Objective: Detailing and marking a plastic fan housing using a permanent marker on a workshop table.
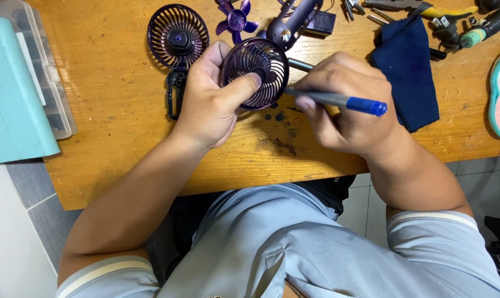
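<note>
Hands [272, 96] on purple fan grille [256, 72], screwdriver [338, 101]

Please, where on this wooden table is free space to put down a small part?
The widest bare patch of table lies between the clear plastic box and the left hand. The front edge, nearer the body than both hands, is bare too. It is crowded at the back: fan grille, propeller, dark cloth, tools.
</note>
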